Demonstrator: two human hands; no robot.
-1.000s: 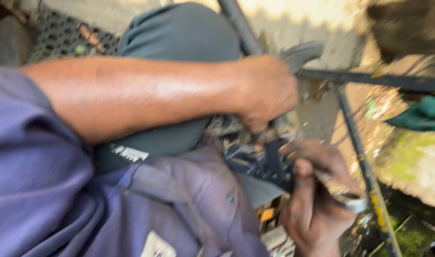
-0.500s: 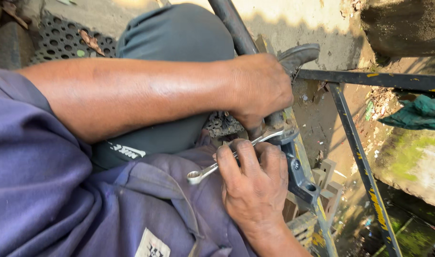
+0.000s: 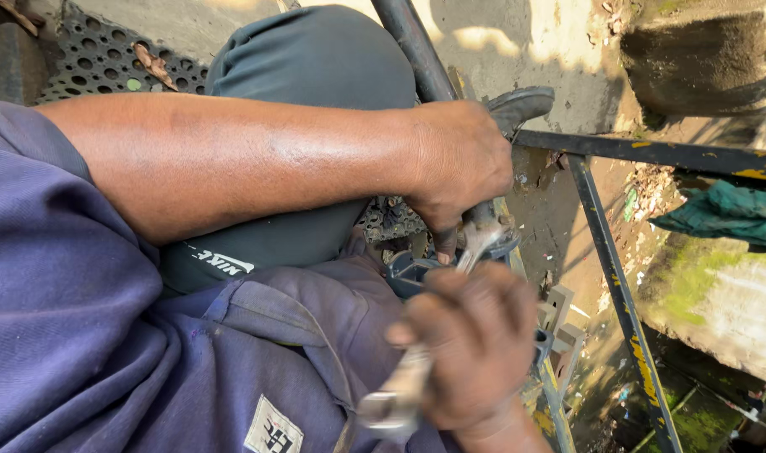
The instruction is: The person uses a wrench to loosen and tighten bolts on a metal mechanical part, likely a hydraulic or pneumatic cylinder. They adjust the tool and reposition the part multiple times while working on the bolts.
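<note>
Head view, looking down along the person's own body: nearest the lens, the purple work shirt (image 3: 106, 369) with a small sewn patch fills the lower left. Just beyond it the right hand (image 3: 475, 344) is clenched around a silver spanner (image 3: 425, 352), ring end blurred at the bottom, shaft running up between the fingers, head reaching to a grey-blue clamp fitting (image 3: 416, 270) on the frame. Left forearm crosses the picture from the left; the left hand (image 3: 458, 164) is closed around a dark round tube (image 3: 416, 50) at the point where the fitting sits, knuckles up, just above the spanner's head. Behind the forearm, a bent knee in dark grey trousers (image 3: 316, 67). Past the hands, a black metal frame (image 3: 618, 285) with flecks of yellow paint runs right and downward. Farther off: perforated metal sheet (image 3: 89, 59) upper left, teal cloth (image 3: 727, 214) draped at right, mossy concrete (image 3: 719, 294) below it.
</note>
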